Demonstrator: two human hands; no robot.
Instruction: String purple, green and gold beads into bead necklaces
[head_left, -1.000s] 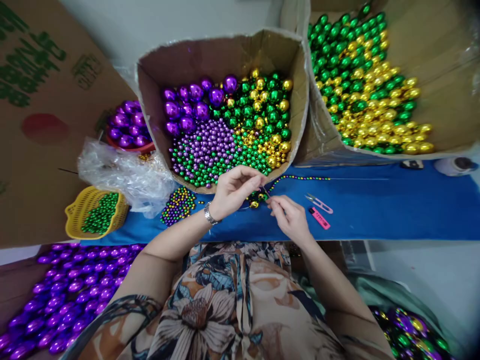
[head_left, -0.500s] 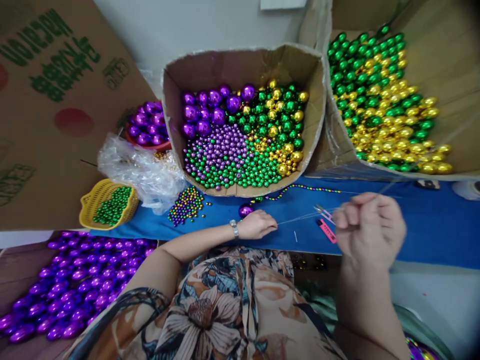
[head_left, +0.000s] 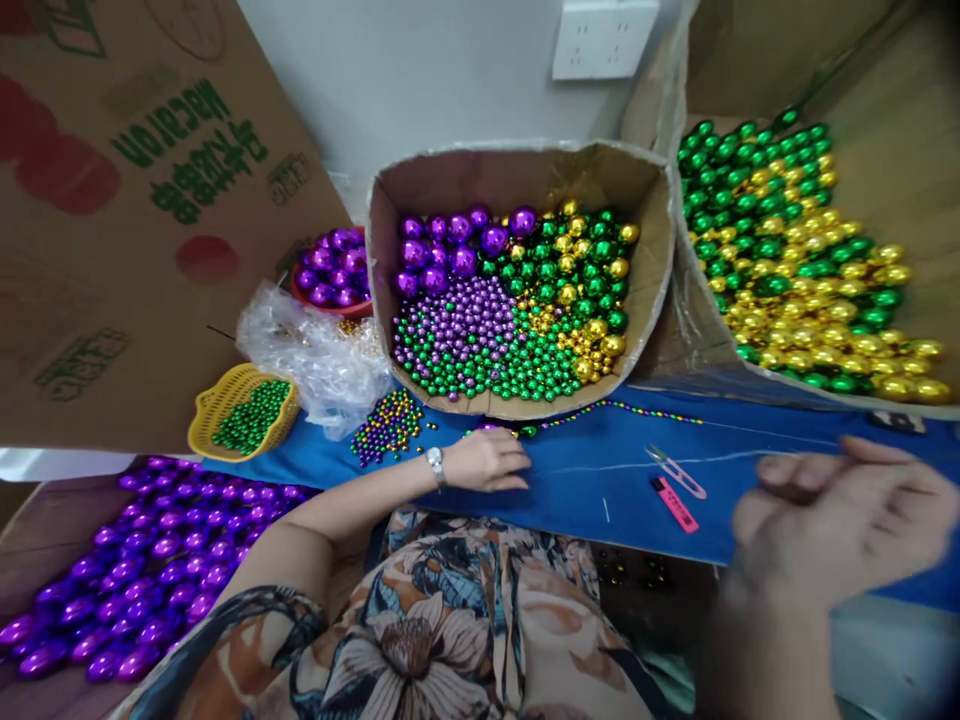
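Observation:
My left hand (head_left: 486, 460), with a watch on its wrist, rests low over the blue cloth with its fingers pressed together on a thin pale thread (head_left: 600, 467). That thread runs across the cloth to my right hand (head_left: 847, 515), which is raised at the right, its fingers curled on the thread and smeared by motion. Beyond the left hand lies a strand of small beads (head_left: 645, 408) in purple, green and gold; thread from its end also leads toward my right hand. A purple ball is mostly hidden behind the left hand.
Pink thread snips (head_left: 679, 474) and a pink box cutter (head_left: 674, 504) lie between my hands. Loose small beads (head_left: 386, 428), a yellow basket (head_left: 202, 410) and a plastic bag (head_left: 315, 350) are at left. Cardboard boxes of beads (head_left: 658, 300) stand behind.
My right hand has moved right and lower, away from the left, and the thread between them lies longer across the cloth. My left hand now covers most of the purple ball. The view has shifted.

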